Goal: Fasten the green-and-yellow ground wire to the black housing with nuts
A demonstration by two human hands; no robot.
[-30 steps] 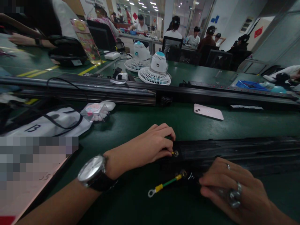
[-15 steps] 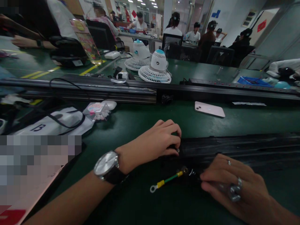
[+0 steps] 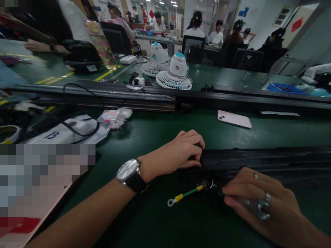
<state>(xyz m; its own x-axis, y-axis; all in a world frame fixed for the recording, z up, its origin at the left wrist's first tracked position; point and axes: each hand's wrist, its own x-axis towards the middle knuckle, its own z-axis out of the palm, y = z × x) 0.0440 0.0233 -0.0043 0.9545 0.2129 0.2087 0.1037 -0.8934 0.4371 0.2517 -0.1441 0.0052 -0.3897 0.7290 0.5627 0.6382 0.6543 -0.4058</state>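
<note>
My right hand [image 3: 278,203] grasps a wrench [image 3: 258,208], its silver open end showing past my bent fingers. My left hand [image 3: 184,151] curls its fingers against the left end of a black bar [image 3: 253,156]; whether they pinch anything there, I cannot tell. The green-and-yellow ring-terminal wire [image 3: 190,194] lies on the near side of my left fingertips and left of my right ones. Its long axis slants from the free ring, near and left, to the other end, far and right, between my two hands. That end sits close to both; I cannot call either hand nearer. Beyond, a pink phone [image 3: 234,119] lies on the green bench [image 3: 160,131].
</note>
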